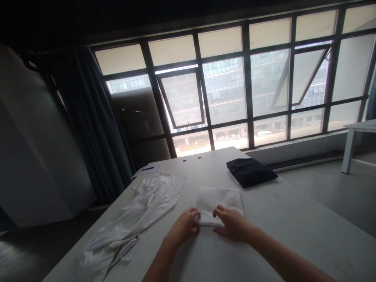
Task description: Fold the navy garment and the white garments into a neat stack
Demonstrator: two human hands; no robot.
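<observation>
Indoors, a person's left hand (184, 225) and right hand (233, 224), slightly apart, grip the near edge of a folded white cloth (221, 197) on a white counter (205, 168).

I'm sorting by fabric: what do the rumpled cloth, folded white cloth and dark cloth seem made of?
Rumpled cloth: satiny fabric, perhaps silk or polyester, given its glossy folds. Folded white cloth: matte fabric, perhaps cotton, showing little sheen. Dark cloth: probably matte fabric, softly creased; fibre unclear.

On my feed, the folded white cloth (220, 196) looks matt, the loose white cloth (147, 205) at left satiny, the far-right dark cloth (251, 171) matt, the tabletop (270, 223) smooth.
</observation>
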